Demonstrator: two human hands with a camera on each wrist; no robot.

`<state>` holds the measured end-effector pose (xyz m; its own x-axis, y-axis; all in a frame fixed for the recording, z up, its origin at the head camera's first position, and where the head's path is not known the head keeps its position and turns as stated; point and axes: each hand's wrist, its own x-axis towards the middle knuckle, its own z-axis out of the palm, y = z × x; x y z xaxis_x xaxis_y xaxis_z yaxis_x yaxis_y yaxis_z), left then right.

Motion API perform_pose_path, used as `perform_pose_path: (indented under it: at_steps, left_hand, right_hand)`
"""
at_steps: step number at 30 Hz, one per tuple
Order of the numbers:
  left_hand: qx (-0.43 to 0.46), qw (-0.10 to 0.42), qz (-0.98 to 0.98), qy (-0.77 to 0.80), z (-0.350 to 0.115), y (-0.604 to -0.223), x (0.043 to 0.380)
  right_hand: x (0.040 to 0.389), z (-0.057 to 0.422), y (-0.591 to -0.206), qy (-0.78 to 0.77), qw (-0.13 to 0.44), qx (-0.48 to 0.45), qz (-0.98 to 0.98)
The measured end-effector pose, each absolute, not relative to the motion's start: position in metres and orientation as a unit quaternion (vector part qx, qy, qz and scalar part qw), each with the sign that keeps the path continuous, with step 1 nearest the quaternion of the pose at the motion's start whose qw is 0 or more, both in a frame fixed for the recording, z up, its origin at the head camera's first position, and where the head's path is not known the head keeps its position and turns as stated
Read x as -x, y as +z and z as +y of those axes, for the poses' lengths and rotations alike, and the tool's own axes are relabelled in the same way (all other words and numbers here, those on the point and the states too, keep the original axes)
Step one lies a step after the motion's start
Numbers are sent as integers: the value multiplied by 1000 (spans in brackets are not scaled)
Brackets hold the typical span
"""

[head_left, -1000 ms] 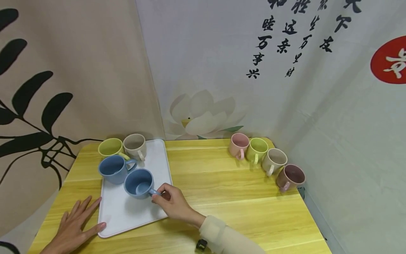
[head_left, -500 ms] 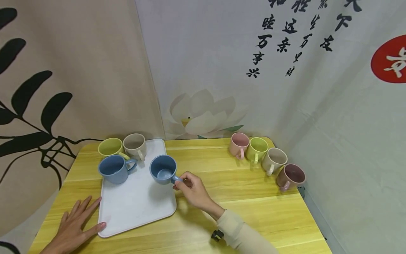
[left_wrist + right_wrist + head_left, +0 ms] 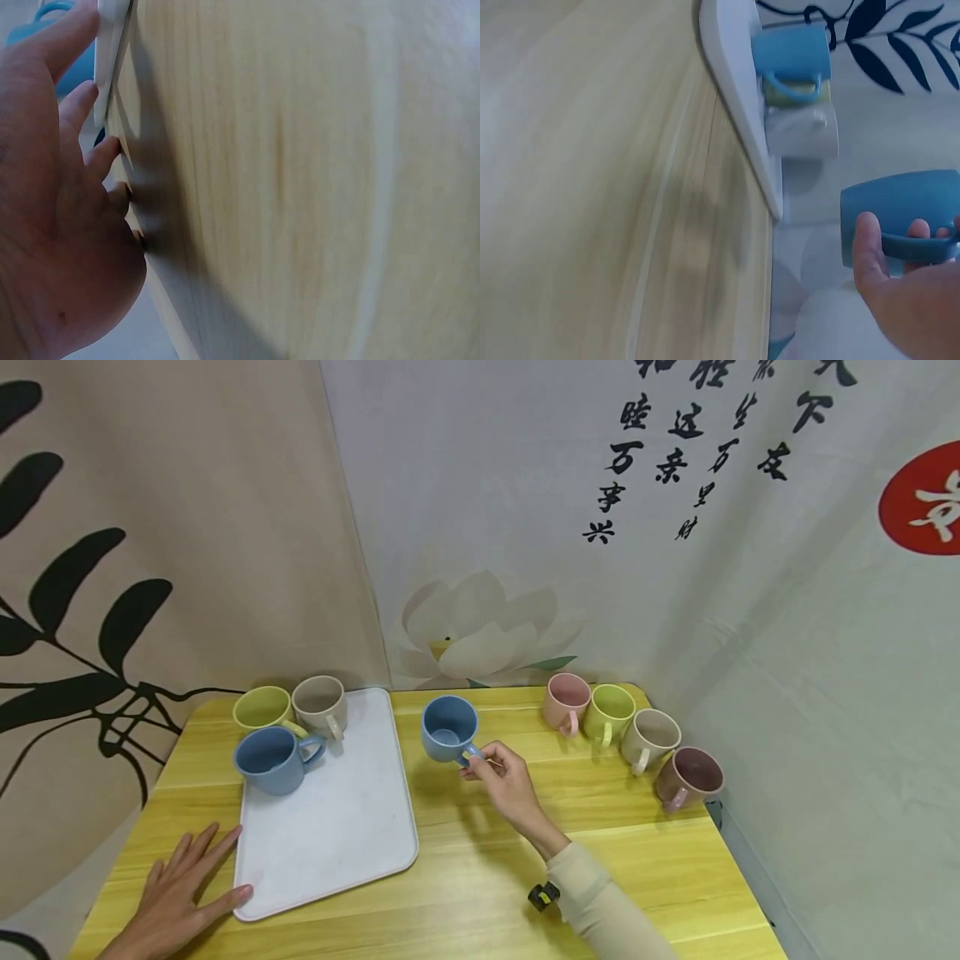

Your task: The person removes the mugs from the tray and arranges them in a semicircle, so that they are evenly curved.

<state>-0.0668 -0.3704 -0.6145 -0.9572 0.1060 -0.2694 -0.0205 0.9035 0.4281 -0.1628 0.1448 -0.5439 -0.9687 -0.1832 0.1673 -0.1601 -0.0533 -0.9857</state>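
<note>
In the head view my right hand (image 3: 510, 785) pinches the handle of a blue mug (image 3: 448, 728), held over the wooden table just right of the tray. The right wrist view shows thumb and fingers around that handle, the mug raised off the tabletop. My left hand (image 3: 176, 889) lies spread, its thumb and index fingertip at the left edge of the white tray (image 3: 330, 843). On the tray's far left part stand another blue mug (image 3: 272, 762), a yellow-green mug (image 3: 262, 708) and a greyish-beige mug (image 3: 318, 703).
At the table's far right a slanting row holds a pink mug (image 3: 564, 703), a yellow-green mug (image 3: 606, 714), a beige mug (image 3: 648, 739) and a dark mauve mug (image 3: 688, 778), handles toward me. A printed curtain (image 3: 487, 485) hangs behind the wooden table (image 3: 600, 835).
My right hand has carried the blue mug from above the tray's middle to the right and farther back, past the tray's edge. The left hand has stayed in place.
</note>
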Motion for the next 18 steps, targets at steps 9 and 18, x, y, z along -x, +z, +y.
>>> perform_pose_path:
  at_steps: [9,18]
  left_hand:
    - [-21,145,965,217,-369,-612,66]
    - [-14,157,964,212,-368,-611,66]
  right_hand:
    - [179,181,-555,-704,-38,71,705]
    - [192,209,-563,-700,-55,42,711]
